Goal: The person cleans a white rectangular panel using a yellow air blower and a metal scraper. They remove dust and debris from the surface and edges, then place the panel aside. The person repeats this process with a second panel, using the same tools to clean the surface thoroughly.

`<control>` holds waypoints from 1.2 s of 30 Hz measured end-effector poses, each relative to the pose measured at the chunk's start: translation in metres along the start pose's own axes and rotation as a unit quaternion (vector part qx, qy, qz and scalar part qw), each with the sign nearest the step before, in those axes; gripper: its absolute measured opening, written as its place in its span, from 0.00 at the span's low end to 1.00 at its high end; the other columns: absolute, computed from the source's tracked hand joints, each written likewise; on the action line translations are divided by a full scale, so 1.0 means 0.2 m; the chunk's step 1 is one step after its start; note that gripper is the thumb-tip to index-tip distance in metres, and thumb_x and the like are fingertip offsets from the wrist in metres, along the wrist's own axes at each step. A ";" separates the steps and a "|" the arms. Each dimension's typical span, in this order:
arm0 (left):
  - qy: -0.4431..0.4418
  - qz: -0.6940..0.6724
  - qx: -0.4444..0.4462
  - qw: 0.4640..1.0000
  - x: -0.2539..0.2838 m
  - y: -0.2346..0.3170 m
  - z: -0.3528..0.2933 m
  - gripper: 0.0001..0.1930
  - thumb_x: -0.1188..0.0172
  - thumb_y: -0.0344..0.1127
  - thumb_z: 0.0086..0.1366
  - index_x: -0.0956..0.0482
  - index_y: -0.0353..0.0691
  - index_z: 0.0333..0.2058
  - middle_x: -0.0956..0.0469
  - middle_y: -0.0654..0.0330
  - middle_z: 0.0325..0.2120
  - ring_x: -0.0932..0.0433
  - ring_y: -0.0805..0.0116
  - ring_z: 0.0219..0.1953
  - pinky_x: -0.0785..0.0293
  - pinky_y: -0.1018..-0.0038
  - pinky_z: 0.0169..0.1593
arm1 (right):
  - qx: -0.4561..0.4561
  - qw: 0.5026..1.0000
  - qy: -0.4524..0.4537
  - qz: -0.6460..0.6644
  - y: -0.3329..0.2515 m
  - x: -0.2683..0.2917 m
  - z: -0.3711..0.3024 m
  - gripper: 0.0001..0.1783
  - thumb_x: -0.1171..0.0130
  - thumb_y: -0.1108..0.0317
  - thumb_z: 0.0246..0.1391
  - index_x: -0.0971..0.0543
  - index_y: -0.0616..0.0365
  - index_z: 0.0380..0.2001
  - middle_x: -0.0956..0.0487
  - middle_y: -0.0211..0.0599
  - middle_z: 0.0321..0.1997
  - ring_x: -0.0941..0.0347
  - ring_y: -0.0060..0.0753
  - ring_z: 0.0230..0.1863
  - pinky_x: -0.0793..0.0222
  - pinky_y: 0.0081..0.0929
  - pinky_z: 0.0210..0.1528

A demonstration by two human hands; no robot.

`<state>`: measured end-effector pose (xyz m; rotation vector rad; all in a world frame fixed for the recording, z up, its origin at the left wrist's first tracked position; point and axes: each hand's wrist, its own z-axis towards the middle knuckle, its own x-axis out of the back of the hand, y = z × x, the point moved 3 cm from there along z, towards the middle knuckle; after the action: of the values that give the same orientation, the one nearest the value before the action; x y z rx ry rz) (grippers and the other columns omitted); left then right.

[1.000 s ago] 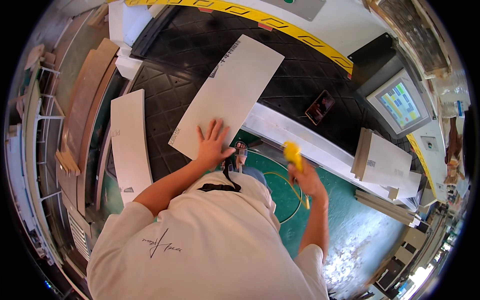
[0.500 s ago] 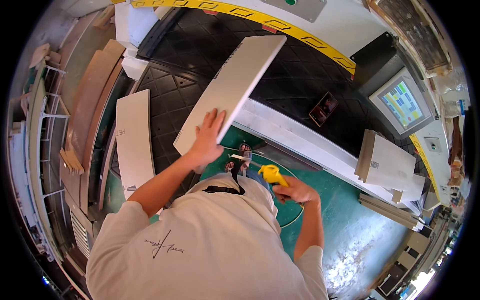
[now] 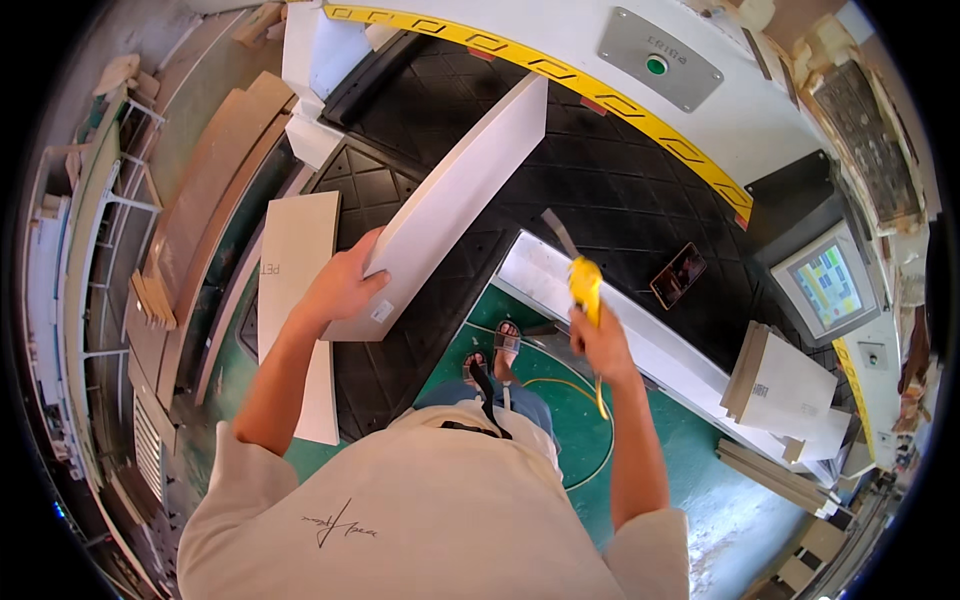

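Observation:
My left hand (image 3: 350, 283) grips the near end of a long pale panel (image 3: 465, 185), thumb on its face and the other fingers hidden behind it. The panel is tipped up on an edge over the black ribbed work surface (image 3: 420, 75), with a small white label low on its face. My right hand (image 3: 603, 343) is closed round a yellow air blow gun (image 3: 585, 280), whose thin nozzle points up and left, away from the panel. A yellow hose (image 3: 601, 398) hangs from its handle. Beside my left forearm lies another pale panel (image 3: 300, 225).
A phone (image 3: 679, 275) lies on the black surface, near a touch screen (image 3: 825, 280). Stacked pale panels (image 3: 785, 385) stand at the right. A yellow-striped machine beam (image 3: 560, 70) arches across the far side. A white metal rail (image 3: 630, 335) runs along the near edge.
My left hand has turned the panel from lying face up to tilted on edge, showing its other face. My right hand has raised the blow gun forward over the work surface.

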<state>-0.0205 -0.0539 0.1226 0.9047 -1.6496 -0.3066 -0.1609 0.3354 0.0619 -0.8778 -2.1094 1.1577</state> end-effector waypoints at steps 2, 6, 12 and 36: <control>-0.006 -0.010 0.010 1.000 0.02 -0.01 0.01 0.36 0.36 0.35 0.65 0.38 0.47 0.71 0.17 0.37 0.46 0.17 0.35 0.49 0.23 0.52 0.53 | 0.026 0.996 0.009 0.080 -0.07 0.01 0.17 0.10 0.44 0.62 0.71 0.28 0.57 0.46 0.29 0.27 0.24 0.32 0.21 0.21 0.37 0.24 0.23; 0.013 -0.009 -0.038 0.999 -0.03 -0.04 -0.03 0.36 0.36 0.36 0.65 0.37 0.46 0.70 0.16 0.38 0.43 0.17 0.34 0.47 0.23 0.51 0.52 | -0.009 0.995 0.088 0.035 -0.11 0.05 0.49 0.10 0.45 0.63 0.71 0.28 0.58 0.46 0.32 0.26 0.23 0.35 0.20 0.20 0.42 0.23 0.21; 0.022 -0.005 -0.002 1.000 0.01 -0.02 0.00 0.35 0.37 0.36 0.65 0.37 0.45 0.70 0.16 0.37 0.43 0.17 0.34 0.47 0.23 0.51 0.52 | -0.020 0.992 -0.067 0.105 -0.19 -0.06 0.22 0.13 0.42 0.62 0.70 0.25 0.59 0.49 0.31 0.25 0.21 0.34 0.19 0.20 0.38 0.23 0.23; 0.031 0.016 0.010 0.999 -0.12 0.13 -0.08 0.36 0.36 0.36 0.64 0.36 0.52 0.71 0.15 0.39 0.44 0.15 0.38 0.46 0.22 0.52 0.53 | -0.098 0.983 0.126 -0.095 0.20 0.12 -0.84 0.14 0.40 0.58 0.67 0.24 0.58 0.43 0.22 0.37 0.27 0.25 0.32 0.28 0.30 0.34 0.33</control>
<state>-0.0147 -0.0158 0.1274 0.8935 -1.6105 -0.2392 -0.0406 0.4531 0.1090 -0.8409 -2.0674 0.7110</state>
